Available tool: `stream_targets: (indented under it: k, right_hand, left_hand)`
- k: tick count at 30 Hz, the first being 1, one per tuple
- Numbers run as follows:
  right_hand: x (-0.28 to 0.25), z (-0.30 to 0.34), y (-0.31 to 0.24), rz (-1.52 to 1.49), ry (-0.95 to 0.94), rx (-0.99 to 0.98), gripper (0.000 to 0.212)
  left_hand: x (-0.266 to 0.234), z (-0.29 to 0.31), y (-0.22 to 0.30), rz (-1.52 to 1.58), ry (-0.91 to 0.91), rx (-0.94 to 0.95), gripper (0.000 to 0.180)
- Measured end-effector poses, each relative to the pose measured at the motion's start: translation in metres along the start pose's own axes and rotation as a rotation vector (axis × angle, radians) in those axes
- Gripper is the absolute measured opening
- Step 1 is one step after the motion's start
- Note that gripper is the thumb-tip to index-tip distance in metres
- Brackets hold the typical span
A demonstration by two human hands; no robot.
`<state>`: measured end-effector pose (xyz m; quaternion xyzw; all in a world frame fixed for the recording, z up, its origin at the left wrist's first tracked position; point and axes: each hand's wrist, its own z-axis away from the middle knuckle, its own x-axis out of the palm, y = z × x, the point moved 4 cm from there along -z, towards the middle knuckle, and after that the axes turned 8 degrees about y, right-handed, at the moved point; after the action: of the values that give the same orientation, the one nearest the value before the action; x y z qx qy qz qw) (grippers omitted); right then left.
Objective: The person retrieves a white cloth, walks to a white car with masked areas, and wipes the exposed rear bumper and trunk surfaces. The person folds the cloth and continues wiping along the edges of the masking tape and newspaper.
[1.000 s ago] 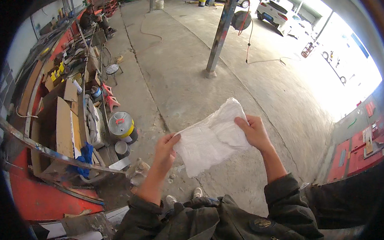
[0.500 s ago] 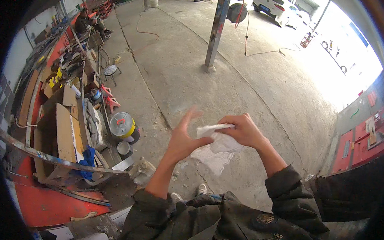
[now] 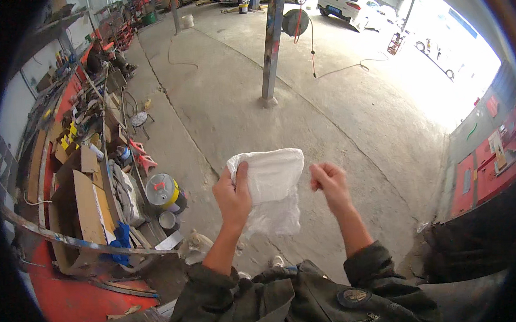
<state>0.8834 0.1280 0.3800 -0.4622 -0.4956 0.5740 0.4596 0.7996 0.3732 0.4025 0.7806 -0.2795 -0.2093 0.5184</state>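
Observation:
My left hand [image 3: 234, 195] is closed on the left edge of a folded, thin white cloth [image 3: 273, 177], its thumb lying over the front. The cloth looks sheer and gauze-like. It is spread almost flat, and a looser, see-through layer hangs from its lower part. To the right of the cloth, and apart from it, is my right hand [image 3: 331, 185]. Its fingers are curled in and I see nothing between them. Both hands are raised in front of my body, above the concrete floor.
A metal bucket [image 3: 162, 189] with a yellow and black band stands left, beside an open can [image 3: 168, 220]. Cardboard boxes [image 3: 87, 209] and clutter fill the left bench. A steel post [image 3: 272, 51] rises ahead; a white car [image 3: 343, 5] is parked far right. Red panels [image 3: 477, 174] line the right.
The cloth has passed from my right hand to my left and now lies flatter. My right hand has let go and moved off to the right. The view has shifted slightly.

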Motion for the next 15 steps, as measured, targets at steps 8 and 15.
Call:
stream_targets:
  k: [8,15]
  right_hand:
    - [0.085,0.013,0.034,-0.588,-0.103,0.26,0.024]
    - [0.086,-0.015,0.041,-0.495,-0.175,0.106,0.045]
  left_hand:
    - [-0.014,-0.001,0.009,-0.152,-0.01,0.106,0.028]
    - [-0.05,-0.013,0.016,-0.163,0.086,0.131,0.029]
